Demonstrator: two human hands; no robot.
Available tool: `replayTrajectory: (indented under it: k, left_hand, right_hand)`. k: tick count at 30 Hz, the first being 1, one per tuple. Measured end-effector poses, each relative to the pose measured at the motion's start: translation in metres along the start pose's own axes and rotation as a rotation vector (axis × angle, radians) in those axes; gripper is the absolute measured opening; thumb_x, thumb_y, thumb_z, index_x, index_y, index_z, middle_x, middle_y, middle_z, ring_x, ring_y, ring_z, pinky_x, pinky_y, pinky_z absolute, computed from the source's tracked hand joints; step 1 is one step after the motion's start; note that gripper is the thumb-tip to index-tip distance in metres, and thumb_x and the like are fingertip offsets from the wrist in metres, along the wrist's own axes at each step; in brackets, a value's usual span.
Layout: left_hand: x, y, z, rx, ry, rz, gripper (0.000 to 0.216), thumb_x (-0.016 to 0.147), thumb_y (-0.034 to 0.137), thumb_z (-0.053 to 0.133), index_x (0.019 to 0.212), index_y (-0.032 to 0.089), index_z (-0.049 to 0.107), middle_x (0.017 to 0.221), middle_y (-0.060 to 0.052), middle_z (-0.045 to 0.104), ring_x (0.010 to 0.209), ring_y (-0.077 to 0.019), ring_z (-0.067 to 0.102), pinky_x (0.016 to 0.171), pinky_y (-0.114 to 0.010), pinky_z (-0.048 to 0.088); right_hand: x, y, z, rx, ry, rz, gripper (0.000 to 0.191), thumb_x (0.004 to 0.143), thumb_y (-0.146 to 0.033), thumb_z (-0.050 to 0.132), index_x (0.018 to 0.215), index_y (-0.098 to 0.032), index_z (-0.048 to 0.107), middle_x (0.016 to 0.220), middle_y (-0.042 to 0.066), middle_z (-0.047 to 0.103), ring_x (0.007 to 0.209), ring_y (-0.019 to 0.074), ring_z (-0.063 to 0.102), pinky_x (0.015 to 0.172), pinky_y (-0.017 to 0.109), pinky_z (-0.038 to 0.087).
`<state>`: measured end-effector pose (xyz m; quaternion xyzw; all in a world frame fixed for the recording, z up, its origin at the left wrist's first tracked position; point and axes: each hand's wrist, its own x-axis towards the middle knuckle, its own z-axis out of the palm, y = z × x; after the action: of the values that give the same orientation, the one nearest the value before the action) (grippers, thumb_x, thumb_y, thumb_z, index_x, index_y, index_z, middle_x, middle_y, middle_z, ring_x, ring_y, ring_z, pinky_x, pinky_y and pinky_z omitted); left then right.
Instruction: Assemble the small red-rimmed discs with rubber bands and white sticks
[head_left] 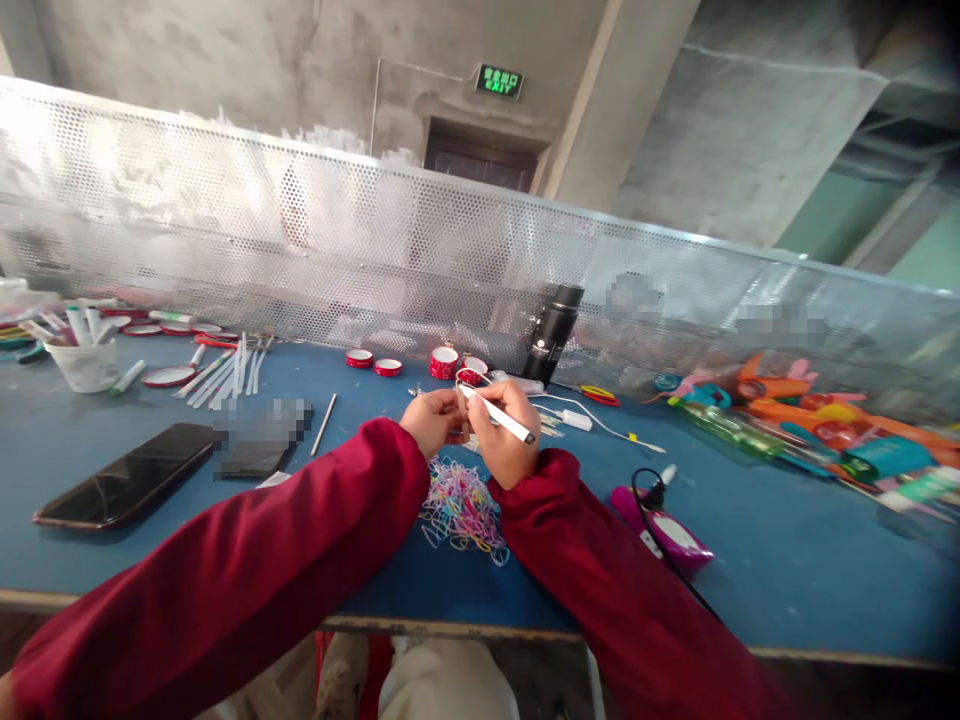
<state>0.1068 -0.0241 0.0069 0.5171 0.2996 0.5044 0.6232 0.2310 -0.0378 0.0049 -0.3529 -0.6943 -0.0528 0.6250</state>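
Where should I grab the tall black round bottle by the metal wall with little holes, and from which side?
Probably around its middle, from the front. The tall black cylindrical bottle stands upright with straight, round sides, and the silvery perforated metal screen is behind it, so the near side looks easier.

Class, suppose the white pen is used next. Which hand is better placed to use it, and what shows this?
Probably the right: the right hand holds the white pen. The left hand is close by, but what it holds, if anything, is unclear.
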Motion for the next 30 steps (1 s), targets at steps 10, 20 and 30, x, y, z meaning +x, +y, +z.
replayTrajectory:
  k: [10,20,30]
  left_hand:
    - [-0.0002,0.0011,0.0013,-0.010,-0.005,-0.005,0.023,0.066,0.019,0.080,0.076,0.013,0.060,0.065,0.002,0.061,0.060,-0.0109,0.060,0.064,-0.027,0.052]
    - [0.0000,-0.0006,-0.0004,0.009,-0.015,-0.003,0.026,0.065,0.023,0.081,0.078,0.014,0.061,0.069,-0.001,0.066,0.063,-0.0123,0.063,0.066,-0.027,0.052]
    - [0.0004,-0.0005,-0.0003,-0.004,-0.015,-0.008,0.021,0.068,0.020,0.079,0.080,0.014,0.063,0.070,-0.002,0.067,0.068,-0.0153,0.067,0.067,-0.028,0.053]
  right_hand:
    - [0.0005,-0.0003,-0.0014,-0.016,0.015,0.020,0.009,0.087,-0.028,0.060,0.082,-0.021,0.058,0.070,0.000,0.063,0.060,0.0152,0.059,0.056,0.028,0.046]
    - [0.0009,-0.0005,-0.0008,-0.014,0.018,0.013,0.009,0.087,-0.029,0.060,0.083,-0.021,0.059,0.072,0.001,0.065,0.062,0.0158,0.060,0.058,0.029,0.047]
    - [0.0000,0.0005,-0.0012,-0.020,0.034,0.034,0.010,0.087,-0.030,0.060,0.084,-0.021,0.059,0.073,0.002,0.066,0.064,0.0170,0.062,0.059,0.030,0.049]
